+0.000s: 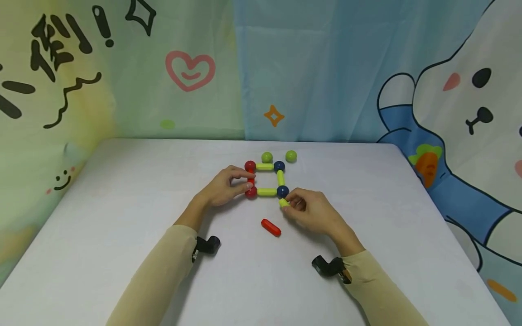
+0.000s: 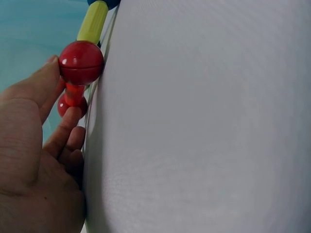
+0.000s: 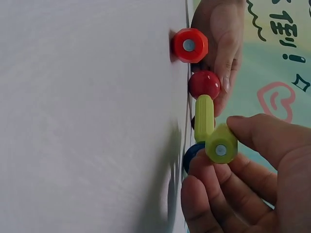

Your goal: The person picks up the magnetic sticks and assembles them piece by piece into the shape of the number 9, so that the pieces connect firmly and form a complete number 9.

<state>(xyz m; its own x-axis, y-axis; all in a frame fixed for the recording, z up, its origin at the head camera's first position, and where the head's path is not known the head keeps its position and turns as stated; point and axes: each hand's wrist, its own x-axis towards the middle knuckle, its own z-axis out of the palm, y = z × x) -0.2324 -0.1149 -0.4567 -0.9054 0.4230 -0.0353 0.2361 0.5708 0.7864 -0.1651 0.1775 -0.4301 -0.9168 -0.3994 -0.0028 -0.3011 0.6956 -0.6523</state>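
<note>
Thumb and forefinger of the right hand (image 1: 311, 209) pinch a short yellow-green rod (image 1: 283, 203), the gap between them no wider than the rod, with the other fingers curled in behind. That rod sits at the near right corner of the square frame (image 1: 281, 178), just beside the near blue ball (image 1: 282, 192); whether the two touch, I cannot tell. The left hand (image 1: 222, 186) reaches to the frame's left side with thumb and forefinger a little apart and fairly straight — the thumb against the near red ball (image 1: 251, 193), the forefinger along the red rod (image 1: 251, 181) that links it to the far red ball (image 1: 250, 166) — so it holds that side of the frame between them. The remaining left fingers bend loosely underneath.

Both forearms, in beige sleeves (image 1: 157, 276), slant inward from the near edge toward the frame, each wrist bearing a small black camera (image 1: 327, 266).

Three yellow-green rods form the frame's other sides, meeting at the far blue ball (image 1: 279, 166) and the near one. A loose red rod (image 1: 271, 227) lies slantwise on the near side of the frame. Two green balls (image 1: 291, 156) rest just beyond its far side — all on a white tabletop (image 1: 102, 217), with a printed curtain (image 1: 318, 68) behind.
</note>
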